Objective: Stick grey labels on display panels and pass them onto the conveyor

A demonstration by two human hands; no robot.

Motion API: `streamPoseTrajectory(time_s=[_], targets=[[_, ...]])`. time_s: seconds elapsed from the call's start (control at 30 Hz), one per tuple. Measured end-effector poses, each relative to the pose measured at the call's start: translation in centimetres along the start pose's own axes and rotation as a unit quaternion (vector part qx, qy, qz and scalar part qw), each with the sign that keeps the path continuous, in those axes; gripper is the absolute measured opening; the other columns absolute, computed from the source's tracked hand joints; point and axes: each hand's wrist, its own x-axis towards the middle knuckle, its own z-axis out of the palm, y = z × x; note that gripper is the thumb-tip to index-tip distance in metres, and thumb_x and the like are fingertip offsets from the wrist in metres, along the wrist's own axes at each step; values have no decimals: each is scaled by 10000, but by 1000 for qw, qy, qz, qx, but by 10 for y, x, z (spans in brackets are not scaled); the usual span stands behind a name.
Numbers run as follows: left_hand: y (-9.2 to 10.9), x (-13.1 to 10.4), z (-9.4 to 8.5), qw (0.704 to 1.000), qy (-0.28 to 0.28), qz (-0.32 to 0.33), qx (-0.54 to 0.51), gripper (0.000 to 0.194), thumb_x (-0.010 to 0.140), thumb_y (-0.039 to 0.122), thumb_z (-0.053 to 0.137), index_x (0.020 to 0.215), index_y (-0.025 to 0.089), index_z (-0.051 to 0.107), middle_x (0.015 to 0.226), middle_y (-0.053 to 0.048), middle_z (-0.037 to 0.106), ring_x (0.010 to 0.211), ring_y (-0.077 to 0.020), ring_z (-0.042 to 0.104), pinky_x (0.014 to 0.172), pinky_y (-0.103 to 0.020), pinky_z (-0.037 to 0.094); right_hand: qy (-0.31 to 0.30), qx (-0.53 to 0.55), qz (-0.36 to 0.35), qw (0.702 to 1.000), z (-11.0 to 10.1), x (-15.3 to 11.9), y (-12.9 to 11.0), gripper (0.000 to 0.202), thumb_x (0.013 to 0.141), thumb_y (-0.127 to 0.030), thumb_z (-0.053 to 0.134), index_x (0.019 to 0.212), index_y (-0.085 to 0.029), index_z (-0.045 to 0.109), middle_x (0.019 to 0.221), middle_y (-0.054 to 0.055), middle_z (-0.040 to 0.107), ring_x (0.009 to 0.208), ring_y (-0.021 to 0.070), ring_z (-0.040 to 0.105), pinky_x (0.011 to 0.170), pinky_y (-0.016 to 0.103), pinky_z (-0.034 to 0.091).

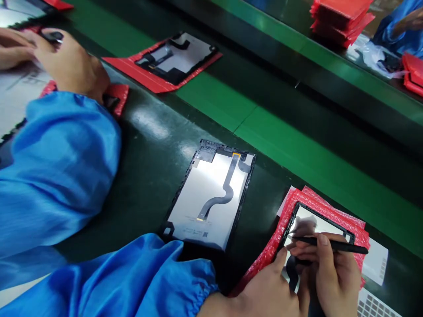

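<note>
At the lower right, my right hand is closed round slim black tweezers, their thin tip pointing left over a display panel. This panel has a black frame, a shiny silver back and a dark flex cable. My left hand grips the panel's near-left edge, with some fingers hidden. Red bubble-wrap pouches are stacked beneath the panel. Left of my hands, a second display panel lies back side up on the dark table, its curved flex cable showing.
Another panel rests on a red pouch on the green strip. At upper left, a co-worker's hand in a blue sleeve holds a dark tool over a panel. Red pouches are piled at upper right near another person's sleeve. White label sheets lie at right.
</note>
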Motion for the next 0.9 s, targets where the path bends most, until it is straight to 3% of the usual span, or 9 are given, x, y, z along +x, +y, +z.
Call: streamPoseTrajectory(time_s=[0.13,0.37,0.6,0.77,0.9], targets=[[0,2,4,999,5,-6,-45,117,967,262,740,915,168,788,544,13,708,444,-182,589,1063,-518,520,-10,-19,7,1000,-7,1,7,376,1006,-580,743,964,-207,753,862,152,851,725,334,851,618,388,731],[-1,2,8,995,-4,-13,-101,232,955,197,724,724,219,738,601,17,734,533,-186,639,1127,-570,484,-1,-44,-4,999,-6,1,7,376,1040,-572,698,945,-214,764,831,138,848,692,322,846,602,369,729],[-13,3,-5,995,6,-16,-99,223,951,233,749,730,212,735,579,17,724,502,-174,620,1086,-518,518,2,-43,-25,999,-4,-4,6,313,1006,-544,762,981,-232,745,838,113,848,693,312,844,596,354,726],[-27,7,-16,997,19,-3,-75,190,975,290,710,810,199,740,653,-24,762,588,-221,693,1064,-543,520,4,-50,-30,998,0,-4,1,310,1005,-536,767,981,-228,744,896,128,847,690,296,837,578,341,712],[-33,8,-23,997,4,13,-71,184,947,311,727,820,178,727,572,-5,706,484,-193,609,1067,-554,516,10,-50,-16,999,8,-4,-4,368,999,-590,751,959,-224,752,803,110,829,645,279,828,574,318,707]])
